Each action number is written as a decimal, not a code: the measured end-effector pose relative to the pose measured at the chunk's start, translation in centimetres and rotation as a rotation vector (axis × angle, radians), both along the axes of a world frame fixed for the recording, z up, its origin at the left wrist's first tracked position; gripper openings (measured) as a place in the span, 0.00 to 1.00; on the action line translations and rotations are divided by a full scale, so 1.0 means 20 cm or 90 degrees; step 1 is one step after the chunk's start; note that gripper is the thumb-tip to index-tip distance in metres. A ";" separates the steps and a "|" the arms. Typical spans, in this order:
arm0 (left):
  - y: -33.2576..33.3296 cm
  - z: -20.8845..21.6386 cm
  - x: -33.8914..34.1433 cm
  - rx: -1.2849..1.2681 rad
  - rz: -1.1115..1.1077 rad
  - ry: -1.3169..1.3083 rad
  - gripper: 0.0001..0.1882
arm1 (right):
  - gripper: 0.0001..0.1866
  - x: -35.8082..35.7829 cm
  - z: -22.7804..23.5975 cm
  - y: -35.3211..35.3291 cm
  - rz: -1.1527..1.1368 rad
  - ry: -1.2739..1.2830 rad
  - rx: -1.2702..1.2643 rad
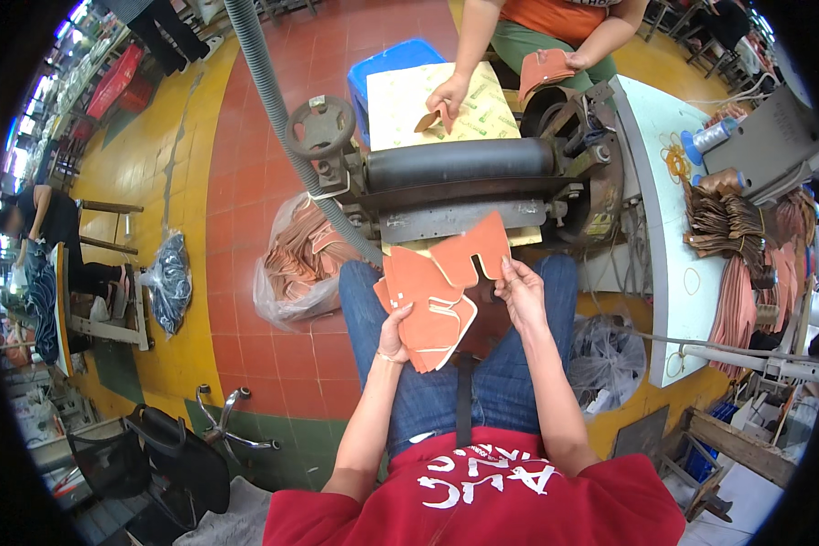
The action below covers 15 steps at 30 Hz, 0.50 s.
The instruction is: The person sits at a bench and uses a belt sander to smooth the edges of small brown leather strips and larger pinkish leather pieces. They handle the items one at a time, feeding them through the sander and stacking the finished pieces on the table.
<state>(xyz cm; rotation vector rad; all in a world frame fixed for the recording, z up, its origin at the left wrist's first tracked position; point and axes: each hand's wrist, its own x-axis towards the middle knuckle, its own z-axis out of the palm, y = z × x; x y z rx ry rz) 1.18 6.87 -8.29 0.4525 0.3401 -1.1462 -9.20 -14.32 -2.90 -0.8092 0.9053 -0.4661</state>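
Note:
My left hand (394, 335) is closed on a stack of flat, salmon-coloured leather pieces (412, 284), thumb on top, held above my lap. The lower pieces fan out and show pale cut edges. My right hand (522, 293) pinches one notched leather piece (471, 252) by its right edge. That single piece lies partly over the stack, tilted toward the machine. Just beyond both hands stands a roller machine (460, 162) with a dark roller and a metal plate (464, 221) on my side.
A co-worker's hand (448, 96) holds a piece over a yellow board (400, 100) behind the roller. A handwheel (321, 127) and grey hose (268, 73) stand left. A plastic bag of leather pieces (305, 259) sits on the floor. At right, a white table (678, 218) carries thread spools and bundles.

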 end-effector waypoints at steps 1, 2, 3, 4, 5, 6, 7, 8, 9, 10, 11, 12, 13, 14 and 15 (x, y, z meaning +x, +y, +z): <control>0.01 0.01 0.01 0.008 0.008 -0.011 0.27 | 0.09 0.02 -0.04 -0.03 -0.007 0.012 0.014; 0.02 0.02 0.01 0.027 -0.001 -0.003 0.27 | 0.09 0.04 -0.07 -0.06 -0.021 0.018 0.030; 0.03 0.03 0.01 0.022 -0.014 -0.018 0.28 | 0.09 0.06 -0.09 -0.08 -0.044 0.044 0.057; 0.04 0.04 0.01 0.027 -0.023 -0.033 0.28 | 0.11 0.09 -0.10 -0.11 -0.062 0.042 0.084; 0.05 0.05 0.01 0.017 -0.033 -0.054 0.29 | 0.12 0.13 -0.09 -0.12 -0.073 -0.030 0.061; 0.06 0.05 0.01 0.019 -0.044 -0.042 0.30 | 0.13 0.18 -0.08 -0.13 -0.100 -0.052 0.058; 0.07 0.06 0.00 0.025 -0.045 -0.036 0.30 | 0.14 0.22 -0.06 -0.13 -0.133 -0.056 0.063; 0.07 0.06 0.00 0.024 -0.047 -0.034 0.30 | 0.22 0.24 -0.02 -0.12 -0.098 -0.150 0.039; 0.08 0.07 0.00 0.021 -0.047 -0.036 0.30 | 0.25 0.24 0.01 -0.09 -0.066 -0.075 -0.016; 0.08 0.07 -0.01 0.023 -0.048 -0.038 0.30 | 0.28 0.22 0.04 -0.04 -0.028 -0.016 -0.085; 0.08 0.07 -0.02 0.021 -0.046 -0.044 0.30 | 0.31 0.19 0.07 0.02 0.018 0.007 -0.162; 0.07 0.07 -0.02 0.018 -0.043 -0.049 0.30 | 0.31 0.14 0.09 0.08 0.041 0.110 -0.276; 0.07 0.07 -0.02 0.015 -0.053 -0.045 0.30 | 0.26 0.09 0.11 0.13 0.057 0.204 -0.471; 0.07 0.06 -0.02 0.015 -0.061 -0.040 0.30 | 0.23 0.04 0.13 0.16 0.111 0.198 -0.426; 0.06 0.06 -0.02 -0.005 -0.070 -0.034 0.30 | 0.20 0.00 0.14 0.18 0.165 0.203 -0.339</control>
